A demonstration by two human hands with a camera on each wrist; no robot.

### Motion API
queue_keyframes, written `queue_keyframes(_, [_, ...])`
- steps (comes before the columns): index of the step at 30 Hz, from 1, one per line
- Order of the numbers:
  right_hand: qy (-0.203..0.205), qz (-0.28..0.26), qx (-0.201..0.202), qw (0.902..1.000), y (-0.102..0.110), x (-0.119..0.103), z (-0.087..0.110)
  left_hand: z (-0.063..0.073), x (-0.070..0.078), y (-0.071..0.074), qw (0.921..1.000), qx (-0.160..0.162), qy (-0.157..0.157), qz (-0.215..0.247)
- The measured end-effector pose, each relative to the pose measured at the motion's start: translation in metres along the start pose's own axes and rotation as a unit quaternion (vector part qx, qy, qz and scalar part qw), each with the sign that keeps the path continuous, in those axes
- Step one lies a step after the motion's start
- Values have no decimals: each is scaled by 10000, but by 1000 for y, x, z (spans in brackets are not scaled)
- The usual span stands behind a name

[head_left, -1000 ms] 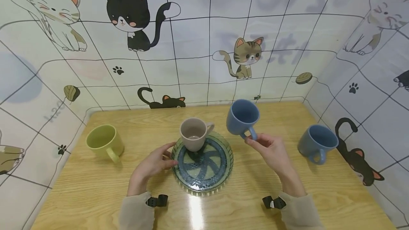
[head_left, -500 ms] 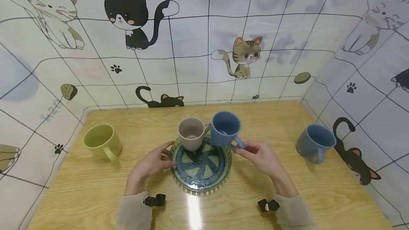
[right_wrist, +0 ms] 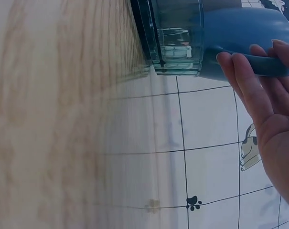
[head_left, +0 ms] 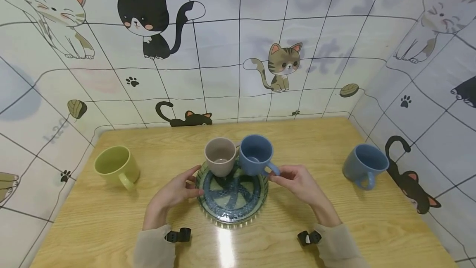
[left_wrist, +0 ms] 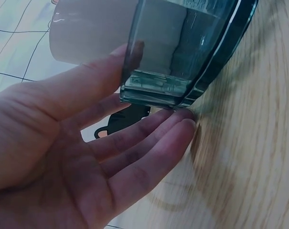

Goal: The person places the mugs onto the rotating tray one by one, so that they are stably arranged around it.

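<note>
Held blue mug (head_left: 253, 163): just below and right of the frame's centre, over the upper right part of the glass plate (head_left: 228, 204); it looks set down or nearly so, but I cannot tell whether its base bears full weight.
Right grip (head_left: 297, 183): thumb and fingers pinch that mug's handle, beside the plate's right edge.
Left grip (head_left: 176, 191): spread, with thumb and fingertips touching the plate's left side, apparently to steady it.
Beige mug (head_left: 219, 162): upright on the plate's upper left part, just beside the held one; whether the two touch is unclear.
What has shifted: a second ago the held mug was in the air, up and right of the plate; now it overlaps the plate.
What that means: the carrying looks over and the placing in hand, with the handle not yet released.
Second blue mug (head_left: 362, 166): right side of the frame, on the worktop (head_left: 93, 218), untouched.
Green mug (head_left: 117, 171): left side, upright, also untouched.
</note>
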State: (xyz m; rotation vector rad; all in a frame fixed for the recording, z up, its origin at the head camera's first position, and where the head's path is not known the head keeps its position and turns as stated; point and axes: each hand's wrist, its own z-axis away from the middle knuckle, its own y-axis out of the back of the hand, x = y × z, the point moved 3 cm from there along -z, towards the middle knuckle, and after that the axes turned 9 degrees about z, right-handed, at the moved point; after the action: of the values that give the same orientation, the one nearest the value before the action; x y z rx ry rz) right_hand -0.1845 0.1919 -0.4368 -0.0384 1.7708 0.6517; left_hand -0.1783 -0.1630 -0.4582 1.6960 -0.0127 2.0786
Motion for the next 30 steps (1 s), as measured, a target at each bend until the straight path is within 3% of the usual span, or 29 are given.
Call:
queue_keyframes(17, [-124,-221,-234,9994,-5,12,-9,2,1,-1,9999,26,138,-55])
queue_keyframes(30, [-592,-10,-299,9978,-1,7,-15,2,1,0,9998,16,-28,-181])
